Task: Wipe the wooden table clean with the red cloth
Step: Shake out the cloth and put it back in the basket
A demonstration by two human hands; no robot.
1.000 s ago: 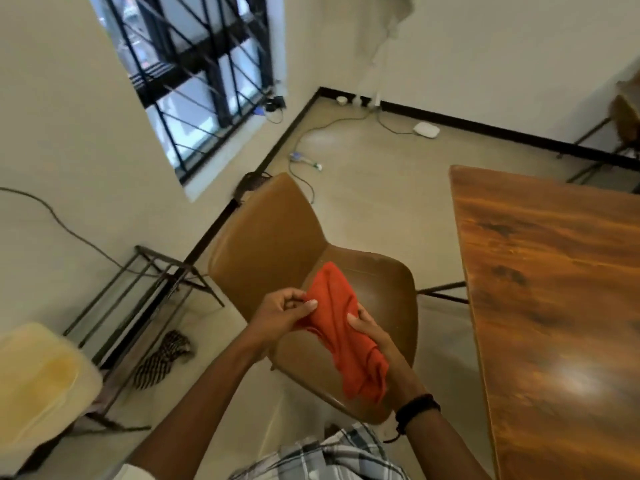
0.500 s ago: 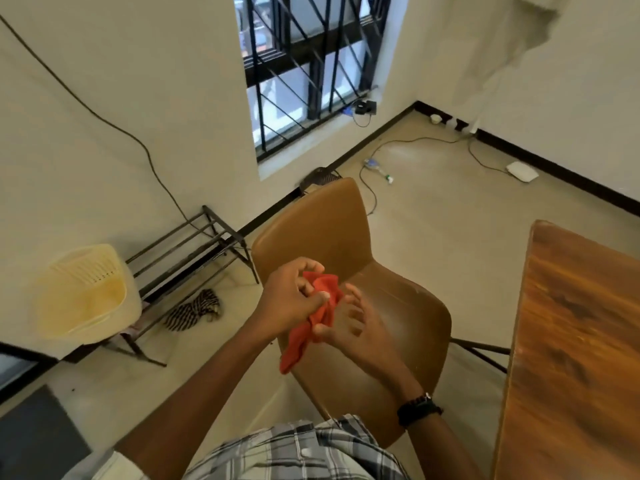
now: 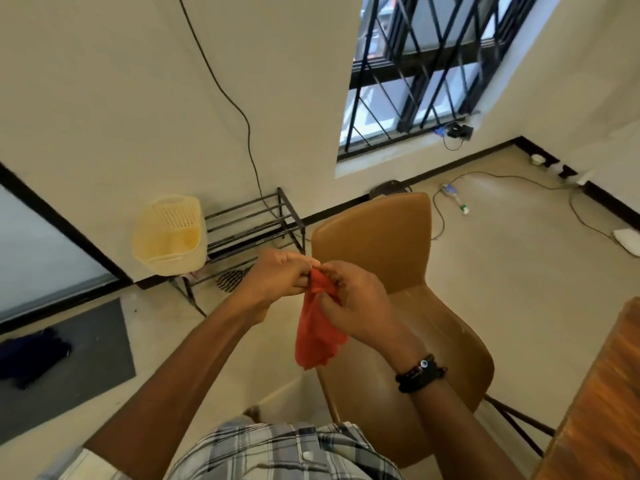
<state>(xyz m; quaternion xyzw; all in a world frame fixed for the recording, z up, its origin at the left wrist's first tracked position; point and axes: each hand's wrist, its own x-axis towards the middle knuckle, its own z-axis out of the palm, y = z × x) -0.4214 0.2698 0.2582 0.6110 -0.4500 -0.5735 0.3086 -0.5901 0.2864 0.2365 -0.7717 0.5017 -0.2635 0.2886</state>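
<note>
The red cloth (image 3: pixel 317 332) hangs in the air in front of me, above the brown chair. My left hand (image 3: pixel 280 277) pinches its top edge from the left. My right hand (image 3: pixel 355 303) grips the same top edge from the right, fingers curled into the fabric. The rest of the cloth droops down below both hands. Only a corner of the wooden table (image 3: pixel 602 400) shows at the lower right edge, well apart from the cloth and hands.
A brown chair (image 3: pixel 384 244) stands right under my hands, between me and the table. A yellow basket (image 3: pixel 169 233) and a black metal rack (image 3: pixel 249 225) are by the wall at left. Cables lie on the floor at right. A grey mat (image 3: pixel 65 362) lies lower left.
My view has swung left, so the table has slid almost out of frame. Both hands rose and shifted their hold to the cloth's top edge, letting it hang down.
</note>
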